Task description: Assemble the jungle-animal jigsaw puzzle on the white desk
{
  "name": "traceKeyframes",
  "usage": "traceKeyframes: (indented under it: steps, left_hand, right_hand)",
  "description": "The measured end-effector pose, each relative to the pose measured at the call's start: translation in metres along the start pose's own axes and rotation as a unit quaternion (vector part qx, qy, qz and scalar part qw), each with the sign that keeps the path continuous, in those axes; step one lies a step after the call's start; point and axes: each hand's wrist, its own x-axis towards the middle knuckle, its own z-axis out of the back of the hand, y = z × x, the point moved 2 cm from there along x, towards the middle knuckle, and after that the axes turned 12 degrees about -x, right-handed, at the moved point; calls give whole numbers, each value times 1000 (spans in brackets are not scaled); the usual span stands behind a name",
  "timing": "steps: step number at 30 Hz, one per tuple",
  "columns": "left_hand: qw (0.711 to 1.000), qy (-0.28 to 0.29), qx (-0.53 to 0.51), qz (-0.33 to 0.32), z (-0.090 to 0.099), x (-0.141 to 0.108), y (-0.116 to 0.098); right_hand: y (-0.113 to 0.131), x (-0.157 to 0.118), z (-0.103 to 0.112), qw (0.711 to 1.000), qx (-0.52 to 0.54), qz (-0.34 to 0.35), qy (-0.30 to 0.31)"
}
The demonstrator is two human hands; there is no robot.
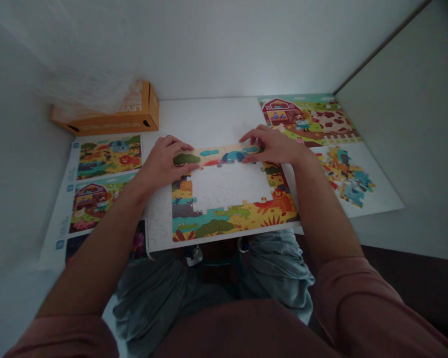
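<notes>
A rectangular ring of joined puzzle pieces (212, 226) lies on a white board, its middle bare white. My left hand (168, 161) rests at the ring's upper left corner, thumb below the green bush and fingers above it, apart. At the upper right corner is my right hand (269, 145), its thumb beside the blue elephant and its fingers spread over the top edge. Both hands touch the top strip from either end.
An orange box (115, 122) under clear plastic stands at the back left. Printed picture sheets (110, 156) lie at the left. A farm picture (313, 119) is at the back right, with a pile of loose pieces (347, 174) in front of it.
</notes>
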Motion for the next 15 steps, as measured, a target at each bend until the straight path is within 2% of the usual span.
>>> traceKeyframes:
  steps: [5,15]
  left_hand:
    - [1000,5,6,-3,2,-1,-2]
    - [999,17,26,-18,2,-2,-4]
  right_hand:
    - [2,-2,3,1000,28,5,4]
    - [7,-3,7,999,37,-36,9]
